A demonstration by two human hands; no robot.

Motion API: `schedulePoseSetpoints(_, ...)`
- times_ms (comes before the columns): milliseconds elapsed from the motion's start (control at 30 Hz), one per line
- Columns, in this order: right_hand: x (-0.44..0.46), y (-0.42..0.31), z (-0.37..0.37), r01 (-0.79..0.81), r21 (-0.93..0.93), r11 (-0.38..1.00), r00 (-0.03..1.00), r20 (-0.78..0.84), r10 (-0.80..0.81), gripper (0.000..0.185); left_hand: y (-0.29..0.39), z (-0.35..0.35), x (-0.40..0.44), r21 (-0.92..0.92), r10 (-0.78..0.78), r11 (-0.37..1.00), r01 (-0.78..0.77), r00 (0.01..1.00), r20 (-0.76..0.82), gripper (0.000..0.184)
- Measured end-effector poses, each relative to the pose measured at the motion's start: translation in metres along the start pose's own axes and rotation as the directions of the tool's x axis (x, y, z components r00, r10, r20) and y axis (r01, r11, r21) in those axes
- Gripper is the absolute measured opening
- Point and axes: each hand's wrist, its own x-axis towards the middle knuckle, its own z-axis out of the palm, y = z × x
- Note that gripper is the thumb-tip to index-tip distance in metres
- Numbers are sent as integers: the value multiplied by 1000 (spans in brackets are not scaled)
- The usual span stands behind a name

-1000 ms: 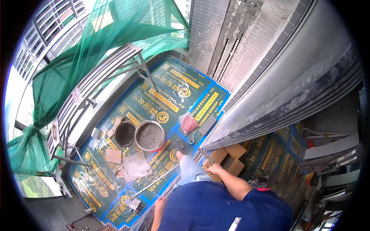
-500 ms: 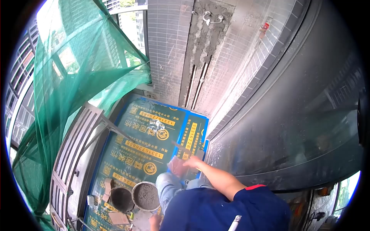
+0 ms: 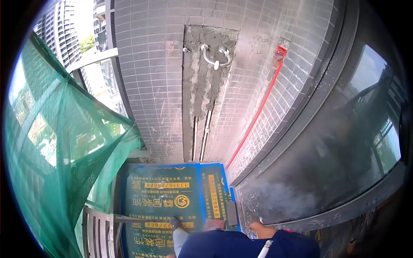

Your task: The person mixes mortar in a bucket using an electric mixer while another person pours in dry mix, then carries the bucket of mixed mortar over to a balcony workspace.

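Observation:
Part of my right hand (image 3: 257, 226) shows beside the lower edge of the dark glass door, its fingers hidden, so what it holds cannot be made out. Near it, a grey block-like piece (image 3: 232, 213) lies on the floor sheet by the door frame. A pinkish thing (image 3: 214, 224) of unclear kind sits left of that piece. Only a sliver of skin, apparently my left hand (image 3: 171, 256), shows at the bottom edge. My grey shoe (image 3: 175, 222) rests on the sheet. A white cigarette-like stick (image 3: 266, 248) juts into view close to the camera.
Printed green sheeting (image 3: 163, 210) with blue tape covers the floor. Ahead, a tiled wall (image 3: 150, 86) has a mortared channel (image 3: 198, 81) with white pipes. A red line (image 3: 258, 114) descends from a red wall box (image 3: 280, 53). Green netting (image 3: 64, 129) and slatted metal (image 3: 97, 232) stand left; glass door (image 3: 327, 163) right.
My view has tilted up, showing more wall; the mortar bucket and dark bucket have left view. My right hand has moved right, away from the pinkish thing. The red line is newly visible.

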Motion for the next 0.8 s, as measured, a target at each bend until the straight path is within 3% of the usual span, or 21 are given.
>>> schedulePoseSetpoints(33,-6,10,12,149,-17,989,986,-79,-150,42,11,-30,18,-26,-3,1000,3,1000,11,13)
schedulePoseSetpoints(67,-14,-10,3,127,0,992,988,-90,-126,42,23,-54,36,-25,9,1000,-9,1000,23,14)
schedulePoseSetpoints(100,-31,-36,-12,-137,555,820,991,75,115,33,32,-84,57,-85,-1,996,3,1000,31,14)
schedulePoseSetpoints(133,-45,-65,-27,-384,868,316,920,331,209,25,43,-108,78,-112,10,994,-6,999,37,14)
schedulePoseSetpoints(200,-44,-126,-49,-306,922,235,937,249,244,29,66,-153,113,-159,36,987,-27,998,53,15)
schedulePoseSetpoints(267,-35,-181,-64,-357,871,336,917,259,303,37,89,-185,146,-173,85,982,-69,993,83,15)
schedulePoseSetpoints(333,-2,-217,-58,-296,761,577,948,161,273,34,127,-212,175,-192,113,977,-90,987,114,16)
schedulePoseSetpoints(400,-8,-266,-89,-69,711,700,997,78,19,37,160,-225,202,-193,146,974,-114,976,161,16)
schedulePoseSetpoints(500,11,-318,-113,-97,649,754,987,160,-11,43,207,-233,233,-177,188,973,-147,952,243,17)
schedulePoseSetpoints(567,26,-333,-121,-18,625,781,993,99,-57,45,239,-236,250,-168,207,972,-162,931,300,18)
schedulePoseSetpoints(667,45,-350,-154,-52,551,833,994,111,-11,48,281,-235,275,-136,223,973,-185,898,378,18)
schedulePoseSetpoints(733,21,-377,-217,-245,567,786,968,102,228,49,306,-236,291,-108,220,975,-192,881,418,19)
schedulePoseSetpoints(800,92,-340,-200,-180,524,832,979,10,205,49,329,-236,303,-80,202,979,-186,870,449,20)
